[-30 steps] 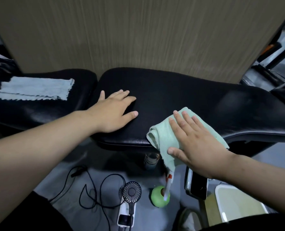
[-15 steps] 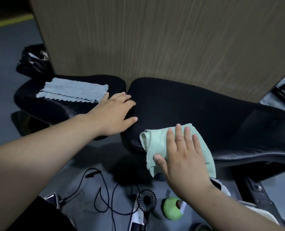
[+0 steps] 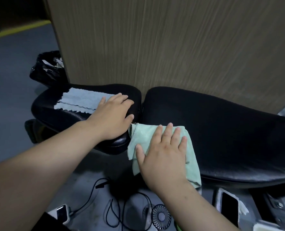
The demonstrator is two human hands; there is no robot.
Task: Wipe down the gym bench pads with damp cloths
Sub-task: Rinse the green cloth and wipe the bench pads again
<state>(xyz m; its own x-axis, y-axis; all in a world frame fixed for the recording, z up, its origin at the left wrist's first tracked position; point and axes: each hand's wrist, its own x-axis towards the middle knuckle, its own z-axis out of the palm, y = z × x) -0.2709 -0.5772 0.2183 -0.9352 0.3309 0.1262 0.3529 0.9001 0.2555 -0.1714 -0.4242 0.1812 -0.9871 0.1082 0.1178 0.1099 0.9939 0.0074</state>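
Low middle: the right hand [image 3: 163, 154] lies flat, pressing the green cloth [image 3: 191, 162] on the long pad's [image 3: 221, 130] left end. It looks soft and floppy, so push on its middle. Up left, the left hand [image 3: 111, 117] rests flat on the small pad [image 3: 55, 114], by the blue cloth [image 3: 78, 101].

Wood panel [image 3: 171, 47] stands right behind both pads and walls off the far side across the upper frame. Long pad [image 3: 221, 127], centre-right: bare top, open right of the right hand [image 3: 163, 152] and green cloth [image 3: 143, 135]. Short pad [image 3: 45, 104], left: mostly taken by grey-blue cloth [image 3: 81, 101] and flat left hand [image 3: 111, 117]. Lower-centre floor is cluttered with cables [image 3: 115, 214], fan [image 3: 161, 215] and phone [image 3: 229, 207]. Black bag [image 3: 45, 69] upper left, open floor left of it.
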